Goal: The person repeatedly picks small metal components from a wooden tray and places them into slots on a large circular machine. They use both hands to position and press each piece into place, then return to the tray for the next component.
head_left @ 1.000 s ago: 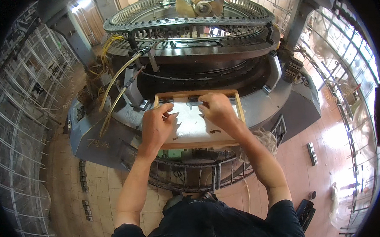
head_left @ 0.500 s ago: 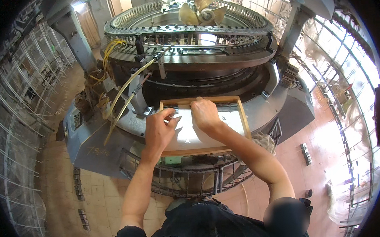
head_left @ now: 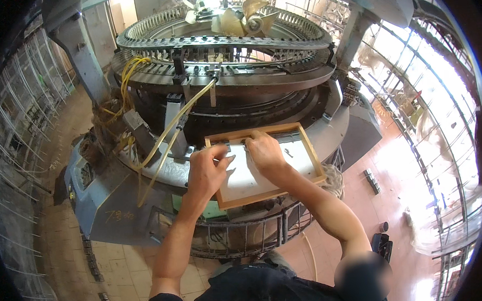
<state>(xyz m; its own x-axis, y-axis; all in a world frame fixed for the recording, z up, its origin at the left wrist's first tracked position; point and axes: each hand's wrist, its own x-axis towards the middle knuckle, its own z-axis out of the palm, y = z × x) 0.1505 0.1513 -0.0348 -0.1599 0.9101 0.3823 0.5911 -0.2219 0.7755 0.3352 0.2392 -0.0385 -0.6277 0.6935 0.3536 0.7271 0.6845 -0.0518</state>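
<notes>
A shallow wooden-framed tray (head_left: pixel 272 194) with a white bottom sits tilted on the front ledge of a round machine. Along its far inner side runs a row of thin dark metal pieces (head_left: pixel 290 136). Over the tray's left part is my left hand (head_left: pixel 205 169), thumb and forefinger curled toward each other; anything between them is too small to make out. My right hand (head_left: pixel 265 153) reaches to the far side with bent fingers at the dark row, its fingertips partly hidden. Small loose metal bits (head_left: pixel 288 152) lie on the white bottom, right of that hand.
Behind the tray stands the round machine (head_left: pixel 227 81) with a ring of slots and a brass-coloured fan (head_left: pixel 246 22). Yellow hoses (head_left: pixel 170 124) hang at its left. A curved metal railing (head_left: pixel 245 236) passes below the tray. Dark metal blocks (head_left: pixel 371 181) lie on the tiled floor.
The view has shifted and turned slightly, so the tray now looks more tilted. Both hands stay over the tray at nearly the same spots, the right one still at the dark row.
</notes>
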